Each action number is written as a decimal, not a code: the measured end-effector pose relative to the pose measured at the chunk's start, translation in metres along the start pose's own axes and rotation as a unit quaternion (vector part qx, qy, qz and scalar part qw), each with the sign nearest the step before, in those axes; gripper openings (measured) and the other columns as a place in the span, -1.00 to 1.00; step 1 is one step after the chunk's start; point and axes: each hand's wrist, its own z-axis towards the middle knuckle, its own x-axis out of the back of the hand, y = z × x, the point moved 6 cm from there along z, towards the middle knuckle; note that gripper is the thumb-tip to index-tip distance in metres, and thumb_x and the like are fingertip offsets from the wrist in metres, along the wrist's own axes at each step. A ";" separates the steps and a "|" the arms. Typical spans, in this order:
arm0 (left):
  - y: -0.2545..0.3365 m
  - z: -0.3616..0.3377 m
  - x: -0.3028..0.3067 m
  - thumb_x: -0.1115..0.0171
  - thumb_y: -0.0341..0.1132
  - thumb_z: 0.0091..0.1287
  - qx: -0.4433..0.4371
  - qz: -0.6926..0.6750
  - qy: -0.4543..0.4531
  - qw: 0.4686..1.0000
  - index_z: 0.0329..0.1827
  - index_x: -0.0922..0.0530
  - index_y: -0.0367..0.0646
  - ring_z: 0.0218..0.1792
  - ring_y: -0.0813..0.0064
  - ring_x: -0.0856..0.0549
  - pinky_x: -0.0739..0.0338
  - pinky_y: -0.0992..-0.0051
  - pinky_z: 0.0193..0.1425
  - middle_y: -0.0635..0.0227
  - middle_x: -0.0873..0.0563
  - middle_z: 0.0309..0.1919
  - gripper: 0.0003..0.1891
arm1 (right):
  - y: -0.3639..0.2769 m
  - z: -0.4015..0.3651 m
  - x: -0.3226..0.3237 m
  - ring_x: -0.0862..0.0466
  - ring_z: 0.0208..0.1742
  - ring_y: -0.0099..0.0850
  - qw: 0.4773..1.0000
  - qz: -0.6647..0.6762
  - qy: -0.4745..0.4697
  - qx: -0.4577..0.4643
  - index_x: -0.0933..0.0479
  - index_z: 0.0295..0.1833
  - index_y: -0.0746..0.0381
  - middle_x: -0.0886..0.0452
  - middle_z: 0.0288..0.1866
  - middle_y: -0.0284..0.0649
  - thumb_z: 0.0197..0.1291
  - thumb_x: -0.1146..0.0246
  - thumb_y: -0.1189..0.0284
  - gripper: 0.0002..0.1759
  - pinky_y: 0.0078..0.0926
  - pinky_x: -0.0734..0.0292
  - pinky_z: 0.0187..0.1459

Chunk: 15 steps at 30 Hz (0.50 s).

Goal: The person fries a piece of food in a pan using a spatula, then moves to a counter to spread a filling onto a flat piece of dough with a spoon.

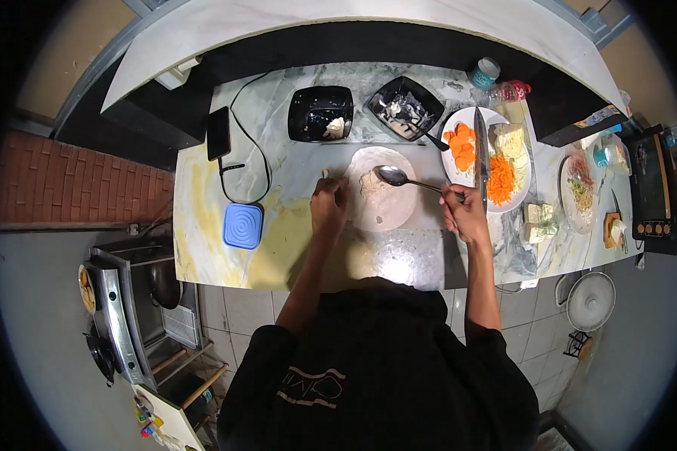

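The round wrapper [387,209] lies flat on the marble counter [278,158], straight ahead of me, and I place everything else from it.

My left hand [329,204] rests on the wrapper's left edge with the fingers curled close together. I cannot tell whether they pinch the rim or only press it down. My right hand [464,212] is just off the wrapper's right side, closed around the handle of a metal spoon [399,177]. The spoon's bowl hangs over the upper middle of the wrapper, above a small pale smear.

Right of the wrapper, close to it, is a white plate [470,115] with carrot slices [461,146], shredded carrot [501,180] and a knife [481,154] laid lengthwise across it.

Beyond the wrapper, away from me, stand two black square bowls: one up and to the left [320,113] holding a white lump, one up and to the right [405,107] with pale scraps.

Well to the left of the wrapper are a dark phone [218,132] with its cable and, nearer me, a blue square lid [242,225].
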 end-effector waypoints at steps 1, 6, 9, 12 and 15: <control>-0.001 0.000 0.000 -0.28 -0.47 0.16 0.019 -0.004 -0.006 1.000 -0.17 -0.65 -0.22 -0.24 0.00 -0.65 -0.56 0.20 -0.18 0.06 -0.65 -0.23 -0.83 | -0.001 0.000 -0.003 -0.23 -0.87 -0.60 0.999 0.006 0.029 0.013 -0.40 -0.40 0.36 -0.29 -0.81 -0.38 0.36 -0.14 0.39 -0.70 -0.58 -0.04 -0.83; 0.000 0.001 0.002 -0.28 -0.46 0.16 -0.003 -0.002 -0.007 1.000 -0.17 -0.64 -0.22 -0.22 0.02 -0.64 -0.55 0.21 -0.15 0.07 -0.65 -0.23 -0.82 | 0.021 0.012 -0.008 -0.24 -0.88 -0.60 0.997 -0.061 -0.033 0.029 -0.41 -0.43 0.34 -0.28 -0.82 -0.40 0.39 -0.12 0.33 -0.64 -0.58 -0.05 -0.82; 0.001 0.001 0.001 -0.28 -0.47 0.16 -0.013 -0.006 -0.004 1.000 -0.15 -0.64 -0.21 -0.23 0.04 -0.64 -0.55 0.23 -0.13 0.08 -0.65 -0.25 -0.81 | 0.028 0.009 -0.002 -0.29 -0.85 -0.62 0.994 -0.107 -0.015 0.028 -0.43 -0.42 0.34 -0.31 -0.79 -0.41 0.38 -0.13 0.35 -0.67 -0.60 -0.07 -0.82; -0.003 0.002 0.001 -0.28 -0.48 0.15 -0.028 -0.001 -0.017 0.999 -0.11 -0.63 -0.20 -0.26 0.07 -0.64 -0.55 0.25 -0.13 0.09 -0.63 -0.25 -0.77 | 0.016 0.002 0.001 -0.29 -0.85 -0.64 0.994 -0.096 -0.005 0.052 -0.44 -0.45 0.33 -0.32 -0.77 -0.43 0.37 -0.13 0.36 -0.66 -0.60 -0.08 -0.81; -0.004 0.001 -0.002 -0.29 -0.48 0.14 -0.015 -0.010 -0.055 0.998 -0.05 -0.62 -0.19 -0.26 0.10 -0.64 -0.56 0.27 -0.14 0.08 -0.61 -0.19 -0.72 | 0.000 -0.005 -0.004 -0.26 -0.84 -0.67 0.996 -0.031 -0.031 0.080 -0.44 -0.48 0.30 -0.32 -0.76 -0.46 0.37 -0.14 0.37 -0.66 -0.62 -0.08 -0.79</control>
